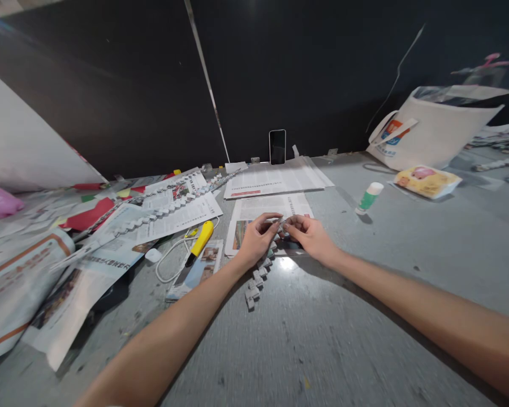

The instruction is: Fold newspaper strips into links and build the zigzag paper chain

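A zigzag chain of folded newspaper [258, 278] trails down from between my hands onto the grey table. My left hand [258, 237] is closed in a pinch on the chain's upper end. Right beside it, my right hand [307, 234] pinches with thumb and forefinger at the same end; the small bit between its fingertips is too small to make out. Under and behind both hands lies a sheet of newspaper [254, 210] with a colour picture.
At left are a yellow-handled cutter [202, 240], a white cable [163, 278], newspaper sheets [182, 217] and a longer paper chain [131, 225]. A phone [277, 147] stands at the back. To the right are a glue stick [369, 198], a yellow packet [426, 181] and a white bag [441, 127].
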`<state>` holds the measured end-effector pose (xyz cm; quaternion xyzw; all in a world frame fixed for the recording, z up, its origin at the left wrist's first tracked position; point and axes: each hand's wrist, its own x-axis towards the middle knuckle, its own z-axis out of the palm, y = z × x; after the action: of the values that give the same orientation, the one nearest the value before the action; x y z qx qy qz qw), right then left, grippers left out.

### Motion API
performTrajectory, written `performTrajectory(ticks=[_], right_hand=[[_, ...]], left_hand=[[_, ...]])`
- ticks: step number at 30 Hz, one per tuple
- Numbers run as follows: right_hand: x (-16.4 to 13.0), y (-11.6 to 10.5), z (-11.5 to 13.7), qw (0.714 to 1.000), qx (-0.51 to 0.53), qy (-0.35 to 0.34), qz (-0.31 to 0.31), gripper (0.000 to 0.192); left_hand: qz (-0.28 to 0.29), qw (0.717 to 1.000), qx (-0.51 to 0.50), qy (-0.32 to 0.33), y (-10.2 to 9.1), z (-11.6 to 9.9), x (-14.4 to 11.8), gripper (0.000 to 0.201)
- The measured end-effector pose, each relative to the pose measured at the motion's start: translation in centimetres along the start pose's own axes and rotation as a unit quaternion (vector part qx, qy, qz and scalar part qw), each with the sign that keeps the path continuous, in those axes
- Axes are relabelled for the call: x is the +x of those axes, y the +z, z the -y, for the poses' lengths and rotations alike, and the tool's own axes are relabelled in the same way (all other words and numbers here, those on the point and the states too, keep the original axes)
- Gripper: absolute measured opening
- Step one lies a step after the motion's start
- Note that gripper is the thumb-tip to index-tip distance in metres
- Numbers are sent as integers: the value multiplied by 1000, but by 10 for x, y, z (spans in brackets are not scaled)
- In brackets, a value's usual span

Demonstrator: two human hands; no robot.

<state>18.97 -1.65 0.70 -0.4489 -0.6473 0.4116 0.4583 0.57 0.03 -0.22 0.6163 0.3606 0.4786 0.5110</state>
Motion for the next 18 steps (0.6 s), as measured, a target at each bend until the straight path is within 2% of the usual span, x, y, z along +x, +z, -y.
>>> performTrajectory(ticks=[8,13,18], right_hand=[[0,-2,1,1000,15,18,17,36],[-1,-1,-2,1000,2,6,0,35],[-3,1,0,999,-16,-8,-32,34]], left_hand=[[9,1000,18,5,-3,2,2,40],[22,999,40,28,-4,1,2,37],[12,1000,21,10,-2,2,0,44]])
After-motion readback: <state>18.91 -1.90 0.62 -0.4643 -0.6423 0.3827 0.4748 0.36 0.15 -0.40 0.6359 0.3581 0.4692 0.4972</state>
